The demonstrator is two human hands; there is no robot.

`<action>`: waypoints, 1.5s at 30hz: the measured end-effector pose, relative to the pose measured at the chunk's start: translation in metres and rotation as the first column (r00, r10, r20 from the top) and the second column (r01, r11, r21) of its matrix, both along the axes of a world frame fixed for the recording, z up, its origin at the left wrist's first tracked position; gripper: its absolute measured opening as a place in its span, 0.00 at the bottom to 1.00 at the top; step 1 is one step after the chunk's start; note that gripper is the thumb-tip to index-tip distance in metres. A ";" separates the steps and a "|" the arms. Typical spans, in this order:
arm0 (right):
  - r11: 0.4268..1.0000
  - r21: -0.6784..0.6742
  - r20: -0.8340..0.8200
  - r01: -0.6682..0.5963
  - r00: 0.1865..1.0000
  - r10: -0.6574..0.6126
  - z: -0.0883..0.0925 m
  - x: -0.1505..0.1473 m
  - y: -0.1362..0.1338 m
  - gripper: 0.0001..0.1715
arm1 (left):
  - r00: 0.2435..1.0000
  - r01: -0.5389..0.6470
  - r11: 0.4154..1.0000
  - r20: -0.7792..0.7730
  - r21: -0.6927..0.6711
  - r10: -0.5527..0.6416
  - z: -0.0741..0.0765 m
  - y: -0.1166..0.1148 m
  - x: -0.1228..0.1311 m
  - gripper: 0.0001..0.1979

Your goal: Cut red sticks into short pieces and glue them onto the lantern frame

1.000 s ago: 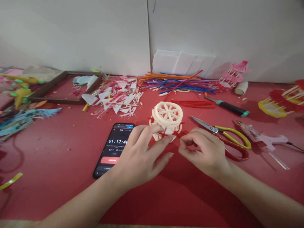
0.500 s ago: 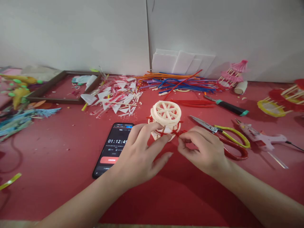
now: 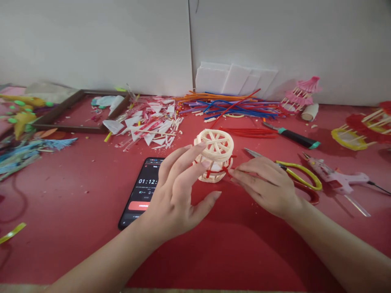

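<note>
A small cream round frame [image 3: 216, 156], with a spoked wheel on top and short posts below, stands on the red table. A thin red strip [image 3: 215, 172] runs around its lower part, and its right end reaches my right hand [image 3: 265, 183]. The fingers of that hand are pinched together on the strip end. Beside the frame's left side, my left hand [image 3: 180, 191] has its fingers spread and the thumb well apart. Its fingertips rest against the frame's upper rim and side, partly covering them.
A phone [image 3: 137, 203] lies partly under my left hand. Scissors [image 3: 301, 175], a glue gun [image 3: 339, 175] and a green-black cutter [image 3: 297, 138] lie to the right. Behind are red strips [image 3: 247, 133], coloured sticks [image 3: 232, 106], scraps [image 3: 152, 122] and a brown tray [image 3: 70, 129].
My left hand's fingers have lifted off the front of the red strip and opened, with the thumb farther from the frame. The right hand's fingers have straightened and flattened together.
</note>
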State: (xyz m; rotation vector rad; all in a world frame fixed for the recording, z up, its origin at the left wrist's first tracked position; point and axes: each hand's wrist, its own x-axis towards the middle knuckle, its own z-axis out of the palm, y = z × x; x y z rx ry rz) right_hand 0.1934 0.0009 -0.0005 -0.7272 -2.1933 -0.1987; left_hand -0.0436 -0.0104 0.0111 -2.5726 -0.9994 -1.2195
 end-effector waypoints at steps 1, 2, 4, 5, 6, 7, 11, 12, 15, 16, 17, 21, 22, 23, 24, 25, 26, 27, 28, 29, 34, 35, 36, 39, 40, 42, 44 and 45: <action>1.000 0.007 -0.010 -0.008 1.000 0.008 0.000 -0.001 0.000 0.08 | 1.000 0.013 1.000 -0.001 -0.018 -0.013 -0.001 0.000 0.000 0.34; 1.000 0.011 -0.017 -0.014 1.000 0.014 0.000 -0.001 0.000 0.08 | 1.000 0.025 0.999 -0.003 -0.039 -0.025 -0.001 0.000 0.000 0.35; 1.000 0.007 -0.007 -0.008 1.000 0.008 -0.001 -0.001 0.000 0.09 | 0.999 0.045 0.996 -0.006 -0.077 -0.046 -0.002 0.000 0.000 0.38; 1.000 0.003 0.014 0.000 1.000 0.000 -0.003 0.000 0.000 0.09 | 0.999 0.053 0.995 -0.009 -0.087 -0.054 -0.003 0.000 0.000 0.39; 1.000 0.002 0.034 0.009 0.999 -0.009 -0.004 0.001 -0.001 0.09 | 0.998 0.056 0.994 -0.012 -0.094 -0.058 -0.003 0.000 -0.001 0.40; 1.000 0.001 0.053 0.017 0.998 -0.017 -0.006 0.002 -0.001 0.10 | 0.998 0.057 0.993 -0.013 -0.099 -0.059 -0.003 0.000 -0.001 0.40; 1.000 0.008 0.071 0.017 0.997 -0.017 -0.008 0.003 -0.001 0.14 | 0.998 0.051 0.991 -0.024 -0.123 -0.054 -0.003 -0.001 -0.001 0.39; 1.000 0.011 0.070 0.020 0.997 -0.020 -0.008 0.003 -0.001 0.14 | 0.998 0.052 0.991 -0.027 -0.127 -0.056 -0.004 -0.001 -0.001 0.39; 0.999 0.024 0.058 0.038 0.998 -0.039 -0.005 0.000 -0.002 0.11 | 0.997 0.056 0.990 -0.035 -0.131 -0.062 -0.005 -0.001 0.000 0.39; 0.998 0.030 0.048 0.047 0.998 -0.048 -0.004 -0.001 -0.002 0.11 | 0.997 0.057 0.989 -0.037 -0.135 -0.062 -0.005 -0.001 0.000 0.39; 0.998 0.036 0.035 0.057 0.998 -0.059 -0.003 -0.002 -0.002 0.10 | 0.997 0.057 0.989 -0.039 -0.139 -0.063 -0.005 -0.001 0.000 0.39; 0.996 0.030 0.007 0.089 0.996 -0.089 -0.003 -0.004 -0.002 0.08 | 0.997 0.068 0.987 -0.035 -0.147 -0.074 -0.004 -0.001 0.000 0.40; 0.996 0.023 0.007 0.088 0.996 -0.088 -0.003 -0.004 -0.002 0.08 | 0.997 0.068 0.986 -0.035 -0.150 -0.074 -0.004 -0.001 0.000 0.40; 0.996 0.017 0.010 0.084 0.996 -0.084 -0.004 -0.004 -0.002 0.08 | 0.997 0.069 0.986 -0.035 -0.154 -0.075 -0.004 -0.001 0.000 0.40; 0.997 0.015 0.012 0.080 0.997 -0.081 -0.004 -0.004 -0.002 0.08 | 0.997 0.068 0.985 -0.036 -0.156 -0.075 -0.004 -0.001 0.000 0.41; 0.997 0.015 0.015 0.077 0.997 -0.077 -0.004 -0.004 -0.002 0.08 | 0.997 0.068 0.986 -0.037 -0.155 -0.075 -0.004 -0.001 0.000 0.41; 0.997 0.015 0.018 0.074 0.997 -0.075 -0.004 -0.003 -0.002 0.08 | 0.997 0.069 0.986 -0.036 -0.151 -0.075 -0.004 0.000 -0.001 0.41; 0.997 0.013 0.020 0.074 0.997 -0.074 -0.004 -0.003 -0.002 0.08 | 0.997 0.069 0.987 -0.035 -0.148 -0.075 -0.004 0.000 -0.001 0.41; 0.997 0.008 0.023 0.074 0.997 -0.074 -0.004 -0.003 -0.002 0.08 | 0.997 0.068 0.987 -0.034 -0.146 -0.074 -0.004 0.000 -0.001 0.41; 0.997 0.001 0.023 0.072 0.997 -0.072 -0.005 -0.003 -0.003 0.08 | 0.997 0.067 0.987 -0.032 -0.147 -0.072 -0.005 0.000 -0.001 0.41; 0.998 -0.038 0.018 0.048 0.999 -0.047 -0.006 -0.004 -0.003 0.09 | 0.997 0.065 0.985 -0.030 -0.159 -0.071 -0.006 -0.001 -0.001 0.42; 0.998 -0.039 0.017 0.046 0.999 -0.045 -0.006 -0.004 -0.003 0.09 | 0.997 0.066 0.984 -0.031 -0.163 -0.072 -0.006 -0.001 -0.001 0.42; 0.998 -0.037 0.017 0.045 0.999 -0.044 -0.006 -0.004 -0.003 0.09 | 0.997 0.067 0.984 -0.030 -0.167 -0.073 -0.006 -0.001 -0.001 0.42; 0.999 -0.027 0.026 0.044 0.999 -0.043 -0.006 -0.004 -0.003 0.08 | 0.997 0.071 0.983 -0.031 -0.170 -0.078 -0.005 -0.001 -0.001 0.41; 0.999 -0.029 0.029 0.045 0.999 -0.044 -0.007 -0.004 -0.003 0.07 | 0.996 0.072 0.983 -0.031 -0.170 -0.078 -0.005 -0.001 -0.001 0.41; 0.998 -0.043 0.032 0.049 0.998 -0.048 -0.007 -0.004 -0.003 0.07 | 0.997 0.072 0.984 -0.029 -0.164 -0.078 -0.005 -0.001 -0.001 0.40; 0.997 -0.061 0.024 0.048 0.999 -0.047 -0.008 -0.004 -0.003 0.08 | 0.997 0.070 0.985 -0.027 -0.157 -0.075 -0.005 -0.001 -0.001 0.40; 0.997 -0.067 0.020 0.044 0.999 -0.043 -0.008 -0.004 -0.003 0.09 | 0.997 0.072 0.986 -0.027 -0.153 -0.076 -0.005 -0.001 -0.001 0.40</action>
